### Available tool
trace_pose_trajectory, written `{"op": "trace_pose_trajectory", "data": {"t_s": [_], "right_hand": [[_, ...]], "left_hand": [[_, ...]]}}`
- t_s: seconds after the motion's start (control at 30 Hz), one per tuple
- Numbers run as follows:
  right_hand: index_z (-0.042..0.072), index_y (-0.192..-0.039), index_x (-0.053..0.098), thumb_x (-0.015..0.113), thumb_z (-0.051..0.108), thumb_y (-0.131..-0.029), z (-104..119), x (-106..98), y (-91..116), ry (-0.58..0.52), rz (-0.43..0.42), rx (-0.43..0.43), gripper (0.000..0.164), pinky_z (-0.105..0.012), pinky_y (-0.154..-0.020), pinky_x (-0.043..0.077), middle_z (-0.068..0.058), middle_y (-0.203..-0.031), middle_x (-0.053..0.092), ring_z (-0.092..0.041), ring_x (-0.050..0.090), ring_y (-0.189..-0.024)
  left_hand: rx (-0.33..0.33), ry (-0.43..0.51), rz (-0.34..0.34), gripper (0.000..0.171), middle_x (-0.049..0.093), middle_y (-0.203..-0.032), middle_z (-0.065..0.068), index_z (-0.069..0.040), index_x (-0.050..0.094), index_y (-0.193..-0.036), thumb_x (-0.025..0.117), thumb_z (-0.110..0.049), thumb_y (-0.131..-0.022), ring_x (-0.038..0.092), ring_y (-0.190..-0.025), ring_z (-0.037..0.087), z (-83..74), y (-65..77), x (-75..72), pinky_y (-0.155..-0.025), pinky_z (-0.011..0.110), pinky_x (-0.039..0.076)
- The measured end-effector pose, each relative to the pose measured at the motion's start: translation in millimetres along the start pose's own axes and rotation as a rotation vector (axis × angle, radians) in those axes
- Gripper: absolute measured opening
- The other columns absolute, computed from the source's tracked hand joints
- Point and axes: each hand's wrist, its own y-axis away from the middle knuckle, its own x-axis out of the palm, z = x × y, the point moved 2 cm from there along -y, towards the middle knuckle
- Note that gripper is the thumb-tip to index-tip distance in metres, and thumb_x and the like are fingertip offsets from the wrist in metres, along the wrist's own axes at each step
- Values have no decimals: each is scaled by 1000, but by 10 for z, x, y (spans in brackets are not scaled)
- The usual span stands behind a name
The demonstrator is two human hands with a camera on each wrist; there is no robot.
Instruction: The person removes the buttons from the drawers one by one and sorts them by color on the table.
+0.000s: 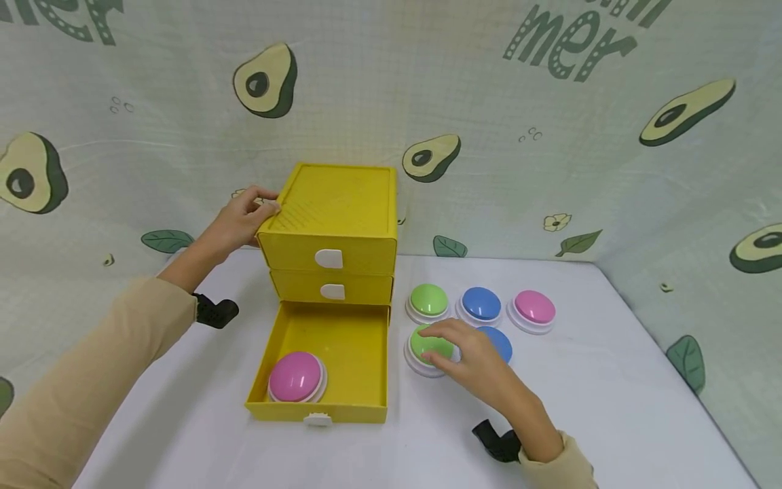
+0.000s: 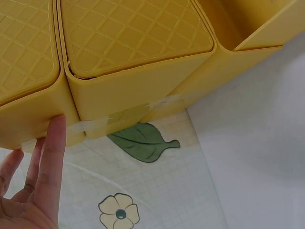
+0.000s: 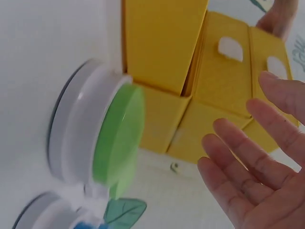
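My left hand (image 1: 243, 216) touches the upper left side of a yellow drawer unit (image 1: 345, 204); in the left wrist view its extended fingers (image 2: 53, 157) meet the side wall. The bottom drawer (image 1: 357, 339) is pulled out and holds a pink push button (image 1: 296, 375) with a white base at its front left. My right hand (image 1: 476, 360) hovers over the nearer green push button (image 1: 421, 346), thumb and fingers spread apart. In the right wrist view, the green button (image 3: 119, 138) stands a little apart from the fingers. A blue button (image 1: 499, 344) is partly hidden behind this hand.
Behind are another green button (image 1: 429, 299), a blue one (image 1: 481, 303) and a pink one (image 1: 534, 307), in a row on the white table (image 1: 617, 380). The unit's two upper drawers are closed, with white tabs. An avocado-print cloth (image 1: 360, 81) hangs behind.
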Motion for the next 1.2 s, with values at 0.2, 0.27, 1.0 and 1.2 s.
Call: {"op": "trace_pose_trajectory", "data": {"t_s": [0.2, 0.27, 1.0, 1.2], "right_hand": [[19, -116, 63, 66, 27, -86, 204, 145, -78, -79, 75, 24, 32, -37, -92, 49, 3, -118, 62, -17, 57, -112], [16, -118, 62, 67, 26, -85, 268, 188, -107, -88, 88, 0, 34, -37, -93, 48, 2, -119, 61, -17, 56, -113], [17, -137, 45, 69, 37, -83, 678, 777, -471, -103, 347, 23, 62, -38, -103, 40, -4, -139, 44, -20, 43, -126], [15, -137, 45, 71, 39, -80, 736, 937, -529, -74, 352, -9, 67, -37, -102, 41, -3, -138, 45, -20, 42, -126]], "left_hand": [[-3, -7, -1, 57, 46, -122, 21, -11, 28, -142, 36, -46, -97, 61, -84, 21, -6, -10, -2, -73, 33, 55], [-2, -8, 0, 57, 46, -123, 21, -11, 28, -142, 36, -46, -97, 61, -85, 22, -11, -11, -1, -73, 33, 55], [-9, -12, -8, 57, 46, -123, 21, -11, 29, -141, 37, -46, -97, 60, -87, 24, -4, 0, 12, -74, 34, 56], [-13, -14, -12, 56, 46, -122, 21, -12, 29, -141, 37, -46, -97, 60, -85, 23, -2, -1, 20, -73, 34, 56]]}}
